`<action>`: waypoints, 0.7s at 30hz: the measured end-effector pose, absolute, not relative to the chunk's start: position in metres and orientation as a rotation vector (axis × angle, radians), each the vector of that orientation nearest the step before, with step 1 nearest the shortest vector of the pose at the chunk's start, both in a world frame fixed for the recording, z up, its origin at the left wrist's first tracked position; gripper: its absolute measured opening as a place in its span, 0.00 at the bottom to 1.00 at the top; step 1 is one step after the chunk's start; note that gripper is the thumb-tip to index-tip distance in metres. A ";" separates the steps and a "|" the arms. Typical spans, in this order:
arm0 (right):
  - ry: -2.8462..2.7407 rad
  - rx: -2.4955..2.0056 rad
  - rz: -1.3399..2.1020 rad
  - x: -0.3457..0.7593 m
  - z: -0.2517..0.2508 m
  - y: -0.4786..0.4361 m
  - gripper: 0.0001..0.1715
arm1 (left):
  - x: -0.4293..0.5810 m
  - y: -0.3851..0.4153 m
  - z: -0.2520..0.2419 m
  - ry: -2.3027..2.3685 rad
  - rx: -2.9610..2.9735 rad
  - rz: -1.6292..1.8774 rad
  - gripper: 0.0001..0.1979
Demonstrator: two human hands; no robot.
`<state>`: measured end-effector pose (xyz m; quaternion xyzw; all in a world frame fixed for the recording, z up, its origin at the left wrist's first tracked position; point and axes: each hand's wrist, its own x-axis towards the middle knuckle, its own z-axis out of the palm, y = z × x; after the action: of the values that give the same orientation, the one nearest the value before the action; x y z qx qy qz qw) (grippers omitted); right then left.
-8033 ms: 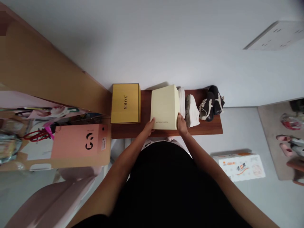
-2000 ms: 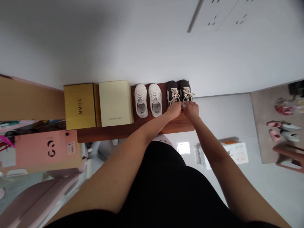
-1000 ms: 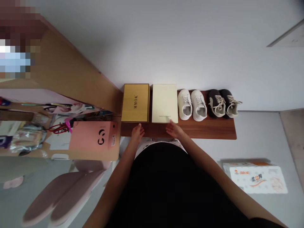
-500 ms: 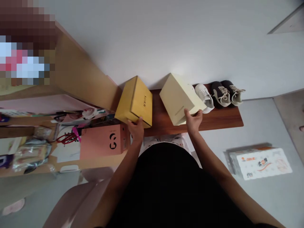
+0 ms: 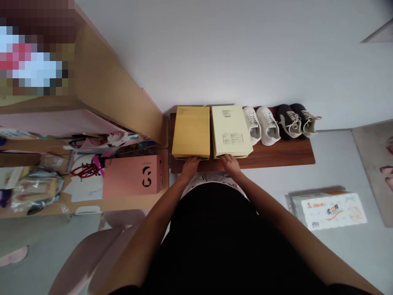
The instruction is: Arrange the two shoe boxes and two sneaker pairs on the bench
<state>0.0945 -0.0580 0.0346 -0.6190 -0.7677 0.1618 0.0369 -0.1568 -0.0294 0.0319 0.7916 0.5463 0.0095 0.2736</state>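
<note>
Side by side on a reddish-brown wooden bench (image 5: 284, 153) lie a yellow shoebox (image 5: 192, 131) and a cream shoebox (image 5: 231, 127), a narrow gap between them. Their broad faces point up; the cream one carries printed labels. My left hand (image 5: 190, 165) is at the near edge of the yellow shoebox, fingers curled against it. At the cream shoebox's near edge, my right hand (image 5: 231, 164) grips in the same way. Fingertips of both hands are partly hidden. Right of the cream shoebox stand white sneakers (image 5: 267, 127), close beside it, then dark sneakers (image 5: 290, 122).
A wall rises behind the bench. To the left, a desk (image 5: 123, 204) holds a pink box (image 5: 132, 177) and clutter, with a pink chair (image 5: 101, 250) in front. A tissue pack (image 5: 333, 211) sits on the floor at right.
Both shoeboxes have gone from tilted, with lettered sides showing, to lying flat on the bench. My hands moved with them, the right one leftward, and both white sneakers now show.
</note>
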 end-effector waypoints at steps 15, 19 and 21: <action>-1.919 -1.795 0.703 0.115 0.018 -0.048 0.19 | -0.129 -0.020 0.033 1.557 1.958 0.151 0.18; -1.587 -1.894 0.573 0.149 0.026 -0.077 0.16 | -0.131 -0.040 0.045 1.614 1.943 0.252 0.14; -1.428 -1.985 0.496 0.177 0.034 -0.083 0.16 | -0.115 -0.039 0.056 1.526 1.911 0.287 0.14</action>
<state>0.1767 -0.0831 0.0336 -0.7544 -0.5427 0.1886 0.3175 -0.1146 -0.0386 0.0556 0.7317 0.5844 0.1098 0.3331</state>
